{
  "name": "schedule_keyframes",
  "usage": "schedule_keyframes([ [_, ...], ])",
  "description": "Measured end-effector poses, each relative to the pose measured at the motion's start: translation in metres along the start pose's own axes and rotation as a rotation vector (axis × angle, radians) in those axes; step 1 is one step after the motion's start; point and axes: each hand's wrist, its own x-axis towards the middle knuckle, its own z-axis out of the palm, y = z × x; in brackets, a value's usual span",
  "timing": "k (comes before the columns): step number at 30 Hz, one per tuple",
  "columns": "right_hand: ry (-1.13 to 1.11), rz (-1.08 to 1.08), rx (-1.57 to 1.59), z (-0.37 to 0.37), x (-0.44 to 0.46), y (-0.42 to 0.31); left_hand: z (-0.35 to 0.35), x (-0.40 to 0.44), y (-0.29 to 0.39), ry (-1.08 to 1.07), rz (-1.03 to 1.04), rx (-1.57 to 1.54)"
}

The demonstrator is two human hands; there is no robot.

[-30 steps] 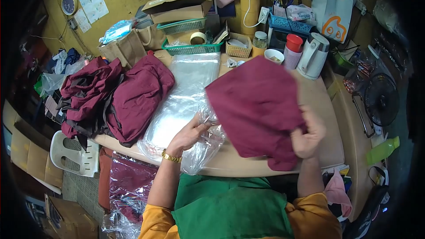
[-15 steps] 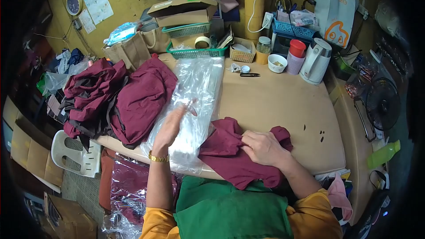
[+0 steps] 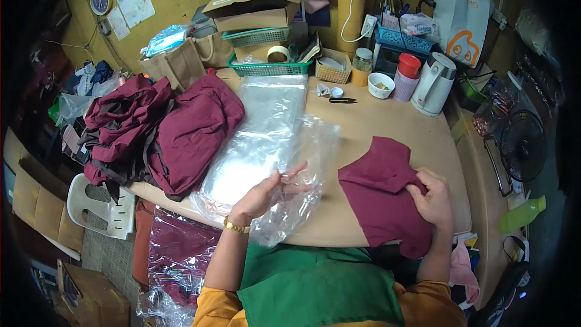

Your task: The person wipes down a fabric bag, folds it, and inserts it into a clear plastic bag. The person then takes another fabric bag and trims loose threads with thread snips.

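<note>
A clear plastic bag [image 3: 315, 163] lies crumpled and half lifted across the table's middle. At it is my left hand [image 3: 269, 194], fingers spread, their tips showing through or against the film; whether they are inside the bag I cannot tell. Under and beside it, a flat stack of clear plastic bags [image 3: 266, 109] rests on the table. My right hand [image 3: 433, 197] pinches the right side of a folded maroon garment [image 3: 381, 194], which lies near the front edge of the table.
Piled maroon garments [image 3: 200, 121] sit on the left. Along the back stand green baskets [image 3: 266, 69], a jar [image 3: 362, 66], a white bowl [image 3: 380, 86], a cup [image 3: 404, 86] and a kettle [image 3: 434, 85]. A dark pen-like tool [image 3: 343, 100] lies before them.
My right hand has shifted right with the maroon garment, away from the stack. My left hand has moved right, and one plastic bag has come partly off the stack with it.
</note>
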Motion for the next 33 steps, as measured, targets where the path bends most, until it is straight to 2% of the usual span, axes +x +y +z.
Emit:
schedule_keyframes([
  [1, 0.030, 0.015, 0.010, -0.002, -0.001, 0.002, -0.009, 0.000, -0.006, -0.032, -0.011, -0.178],
  [2, 0.060, 0.030, 0.020, -0.004, -0.002, 0.004, -0.011, 0.001, -0.008, -0.033, -0.014, -0.179],
  [4, 0.068, 0.049, 0.025, -0.011, -0.003, 0.002, -0.013, 0.003, -0.011, -0.215, 0.102, -0.471],
  [5, 0.120, 0.053, 0.069, -0.014, -0.002, -0.002, -0.012, 0.004, -0.013, -0.126, 0.079, -0.472],
  [9, 0.263, -0.056, 0.116, -0.025, 0.001, -0.005, -0.005, 0.010, -0.021, -0.153, 0.096, -0.581],
  [11, 0.370, -0.146, 0.155, -0.026, 0.007, -0.011, 0.017, 0.015, -0.017, 0.211, 0.051, 0.031],
  [12, 0.370, -0.142, 0.151, -0.024, 0.011, -0.014, 0.013, 0.018, -0.026, 0.207, 0.047, 0.029],
  [14, 0.407, -0.186, 0.169, -0.021, 0.021, -0.026, 0.002, 0.026, -0.049, 0.195, 0.115, 0.490],
  [15, 0.399, -0.168, 0.176, -0.020, 0.026, -0.033, 0.023, 0.026, -0.040, 0.356, 0.079, 0.460],
  [16, 0.398, -0.167, 0.175, -0.018, 0.030, -0.035, 0.025, 0.028, -0.043, 0.355, 0.078, 0.458],
  [18, 0.377, -0.222, 0.152, -0.013, 0.037, -0.035, 0.023, 0.032, -0.048, 0.496, 0.146, 0.829],
  [19, 0.354, -0.217, 0.146, -0.013, 0.037, -0.034, 0.021, 0.032, -0.049, 0.498, 0.146, 0.829],
  [22, 0.351, -0.199, 0.116, -0.011, 0.035, -0.024, 0.021, 0.024, -0.054, 0.486, 0.369, 0.909],
  [23, 0.350, -0.201, 0.118, -0.010, 0.033, -0.020, 0.021, 0.023, -0.051, 0.489, 0.369, 0.909],
  [25, 0.375, -0.149, 0.116, -0.011, 0.028, -0.014, 0.030, 0.019, -0.032, 0.576, 0.211, 0.492],
  [26, 0.376, -0.151, 0.116, -0.011, 0.027, -0.013, 0.026, 0.019, -0.034, 0.577, 0.214, 0.492],
  [28, 0.389, -0.142, 0.065, -0.012, 0.024, -0.012, 0.013, 0.021, -0.043, 0.594, 0.230, 0.211],
  [29, 0.390, -0.140, 0.063, -0.013, 0.023, -0.010, 0.012, 0.028, -0.047, 0.634, 0.437, 0.625],
  [30, 0.387, -0.125, 0.063, -0.014, 0.022, -0.008, 0.013, 0.026, -0.041, 0.631, 0.436, 0.625],
  [32, 0.384, -0.108, 0.063, -0.014, 0.019, -0.005, 0.017, 0.015, -0.027, 0.548, 0.107, 0.735],
  [33, 0.383, -0.110, 0.066, -0.014, 0.019, -0.004, 0.011, 0.015, -0.032, 0.548, 0.106, 0.735],
])
